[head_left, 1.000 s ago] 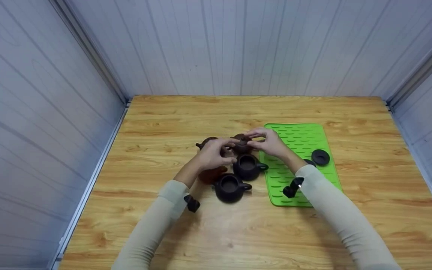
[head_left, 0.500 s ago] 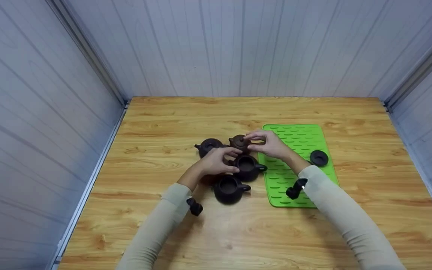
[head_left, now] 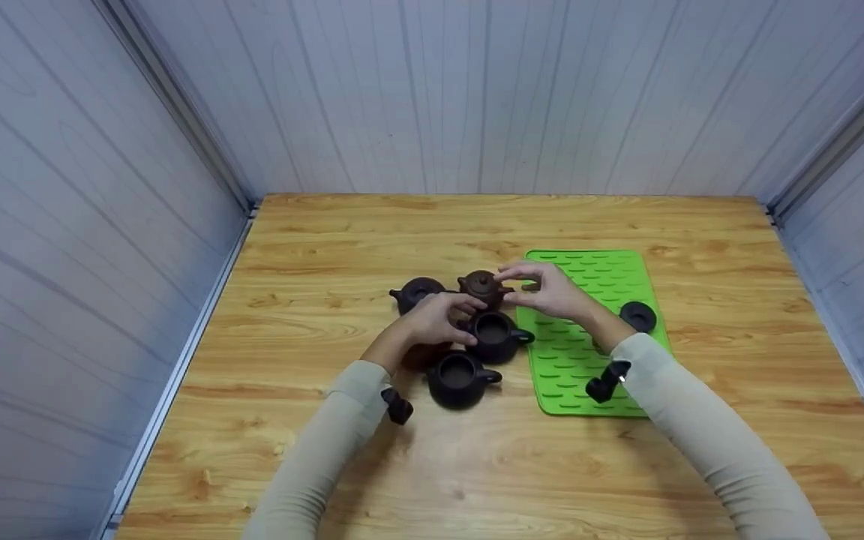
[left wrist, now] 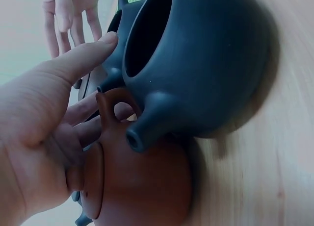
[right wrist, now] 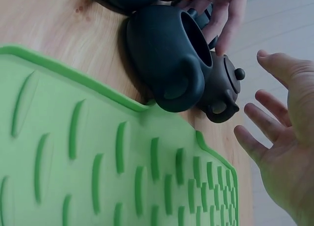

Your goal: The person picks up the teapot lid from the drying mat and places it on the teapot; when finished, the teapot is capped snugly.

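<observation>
My left hand (head_left: pixel 432 322) reaches over a reddish-brown lidded teapot (left wrist: pixel 147 182), fingers bent loosely beside a lidless dark teapot (head_left: pixel 493 343) and a small brown lidded teapot (head_left: pixel 481 288). Whether its fingertips touch either one, I cannot tell. The right hand (head_left: pixel 552 292) is just right of the small teapot, thumb and fingers spread; in the right wrist view a gap separates this hand (right wrist: pixel 289 123) from the small teapot (right wrist: pixel 222 88). Another lidless dark teapot (head_left: pixel 456 382) stands in front, and a dark lidded one (head_left: pixel 415 291) sits at the back left.
A green ridged mat (head_left: pixel 582 352) lies under the right forearm, along the right of the teapots. On its right edge rests a round dark lid (head_left: pixel 637 317). Pale panelled walls (head_left: pixel 432 97) rise behind and beside the wooden table (head_left: pixel 342 255).
My right hand has drawn back a little to the right from the small lidded teapot. The left hand has shifted slightly right and nearer, uncovering more of the back left teapot.
</observation>
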`<action>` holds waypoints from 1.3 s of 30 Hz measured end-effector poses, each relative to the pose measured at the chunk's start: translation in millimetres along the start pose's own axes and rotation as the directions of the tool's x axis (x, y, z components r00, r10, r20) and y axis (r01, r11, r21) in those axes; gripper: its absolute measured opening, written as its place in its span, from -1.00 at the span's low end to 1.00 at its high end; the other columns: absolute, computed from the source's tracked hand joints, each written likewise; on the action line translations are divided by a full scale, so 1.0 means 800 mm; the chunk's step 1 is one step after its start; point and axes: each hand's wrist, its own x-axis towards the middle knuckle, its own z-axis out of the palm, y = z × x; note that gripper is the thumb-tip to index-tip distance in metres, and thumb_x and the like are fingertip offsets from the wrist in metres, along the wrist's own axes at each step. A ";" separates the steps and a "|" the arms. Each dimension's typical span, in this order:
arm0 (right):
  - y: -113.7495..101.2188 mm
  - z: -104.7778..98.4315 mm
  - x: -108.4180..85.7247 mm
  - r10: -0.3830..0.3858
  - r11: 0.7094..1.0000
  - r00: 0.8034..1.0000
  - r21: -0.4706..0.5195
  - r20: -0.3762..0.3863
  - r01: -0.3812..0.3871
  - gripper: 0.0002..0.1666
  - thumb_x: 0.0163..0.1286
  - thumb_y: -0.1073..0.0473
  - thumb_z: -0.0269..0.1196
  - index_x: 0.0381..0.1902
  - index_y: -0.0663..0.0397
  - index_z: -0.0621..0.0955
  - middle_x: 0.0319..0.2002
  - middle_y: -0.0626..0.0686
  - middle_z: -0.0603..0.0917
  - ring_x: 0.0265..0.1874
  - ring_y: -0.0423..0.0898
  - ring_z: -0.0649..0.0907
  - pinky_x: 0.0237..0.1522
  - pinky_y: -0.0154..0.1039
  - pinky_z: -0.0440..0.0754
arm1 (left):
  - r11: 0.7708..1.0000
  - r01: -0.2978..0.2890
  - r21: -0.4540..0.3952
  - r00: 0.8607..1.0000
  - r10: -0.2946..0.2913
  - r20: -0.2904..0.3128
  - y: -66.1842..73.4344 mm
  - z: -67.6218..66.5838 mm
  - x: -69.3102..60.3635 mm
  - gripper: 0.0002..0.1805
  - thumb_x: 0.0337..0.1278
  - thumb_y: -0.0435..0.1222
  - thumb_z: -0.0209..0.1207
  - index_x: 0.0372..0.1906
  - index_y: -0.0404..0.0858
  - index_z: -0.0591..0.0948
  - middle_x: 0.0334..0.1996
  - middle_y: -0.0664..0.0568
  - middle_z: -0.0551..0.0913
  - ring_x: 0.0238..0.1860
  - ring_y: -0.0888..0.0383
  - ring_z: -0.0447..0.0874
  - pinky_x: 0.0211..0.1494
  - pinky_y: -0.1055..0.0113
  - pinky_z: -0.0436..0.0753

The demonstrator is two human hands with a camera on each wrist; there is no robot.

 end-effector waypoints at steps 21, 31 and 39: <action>0.010 -0.042 -0.043 -0.004 0.996 1.000 -0.087 0.004 0.005 -0.47 0.55 0.34 0.46 0.42 0.30 0.70 0.57 0.48 0.54 0.59 0.44 0.54 0.46 0.45 0.65 | 1.000 -0.016 0.014 1.000 0.016 -0.012 0.010 0.004 0.002 -0.37 0.25 -0.09 0.66 0.42 0.18 0.76 0.33 0.01 0.85 0.35 0.02 0.83 0.51 0.01 0.72; 0.023 -0.062 -0.070 0.035 0.996 0.998 -0.084 -0.049 -0.039 -0.40 0.50 0.37 0.49 0.46 0.29 0.67 0.49 0.38 0.65 0.52 0.48 0.59 0.45 0.45 0.64 | 1.000 -0.001 0.007 1.000 0.001 -0.012 0.016 0.002 -0.004 -0.38 0.27 -0.09 0.64 0.41 0.23 0.75 0.33 0.04 0.84 0.38 0.01 0.81 0.56 -0.02 0.68; 0.033 -0.084 -0.092 0.087 0.992 0.993 -0.085 -0.078 -0.094 -0.41 0.57 0.29 0.46 0.48 0.32 0.63 0.51 0.36 0.62 0.54 0.47 0.55 0.47 0.42 0.64 | 1.000 -0.008 0.011 1.000 0.008 -0.004 0.029 -0.002 -0.010 -0.37 0.31 -0.12 0.62 0.45 0.11 0.74 0.36 -0.02 0.83 0.39 0.01 0.81 0.55 0.01 0.69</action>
